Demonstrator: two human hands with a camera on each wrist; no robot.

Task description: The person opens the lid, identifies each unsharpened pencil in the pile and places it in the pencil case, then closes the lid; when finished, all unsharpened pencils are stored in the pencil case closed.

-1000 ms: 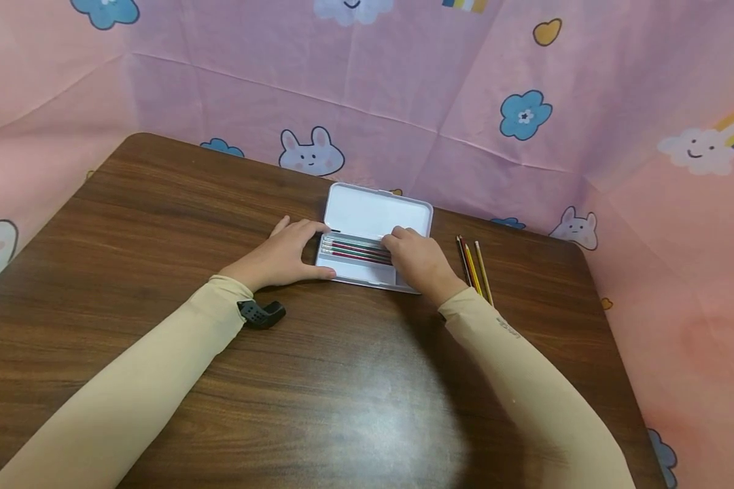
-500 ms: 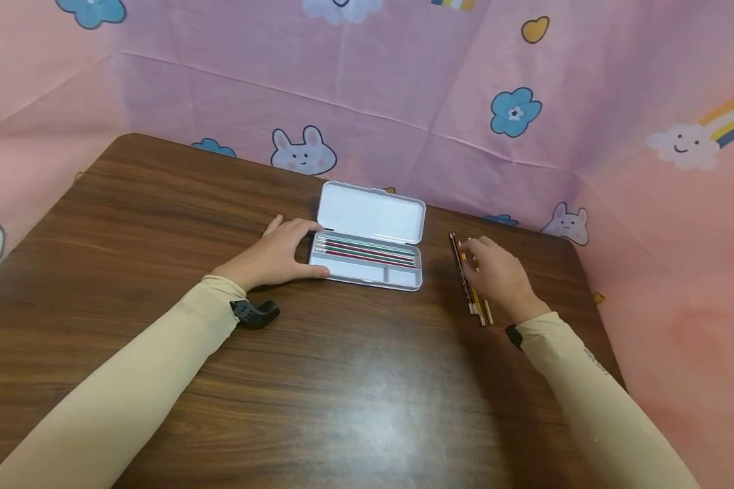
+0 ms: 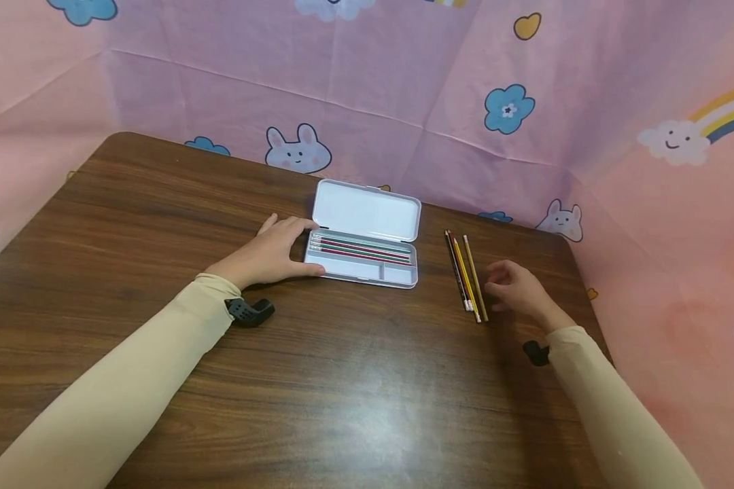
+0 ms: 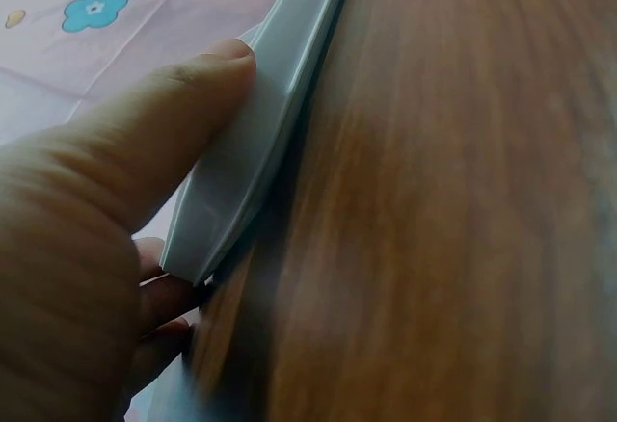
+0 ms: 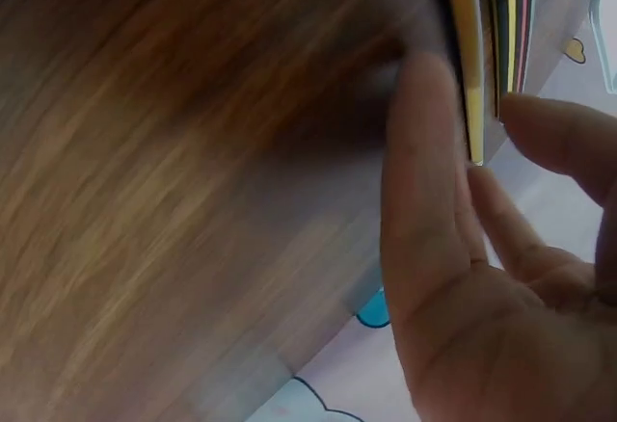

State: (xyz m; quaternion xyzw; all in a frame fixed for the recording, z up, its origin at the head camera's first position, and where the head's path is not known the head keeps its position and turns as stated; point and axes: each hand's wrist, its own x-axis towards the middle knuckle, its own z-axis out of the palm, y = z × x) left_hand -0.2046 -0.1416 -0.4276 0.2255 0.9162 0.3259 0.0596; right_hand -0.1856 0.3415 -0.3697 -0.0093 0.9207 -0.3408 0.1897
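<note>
A white pencil case (image 3: 350, 266) lies on the table with its lid (image 3: 367, 210) raised. Several red and green striped pencils (image 3: 362, 249) fill its long back compartment. My left hand (image 3: 266, 255) grips the case's left end, thumb on the front side and fingers toward the back; the left wrist view shows the thumb (image 4: 193, 104) against the case wall (image 4: 241, 143). To the right of the case lie loose pencils: dark ones, a yellow pencil (image 3: 467, 280) and a gold pencil (image 3: 476, 278). My right hand (image 3: 518, 288) hovers just right of them, fingers loosely bent, holding nothing.
The brown wooden table (image 3: 318, 380) reaches back to a pink patterned cloth (image 3: 379, 95), which hangs behind it and along the sides. A dark wrist strap (image 3: 249, 312) is on the left wrist, another strap (image 3: 535, 352) on the right.
My right hand has left the pencil case, passed over the loose pencils and moved to their right side. My left hand stays on the case. The view has shifted slightly.
</note>
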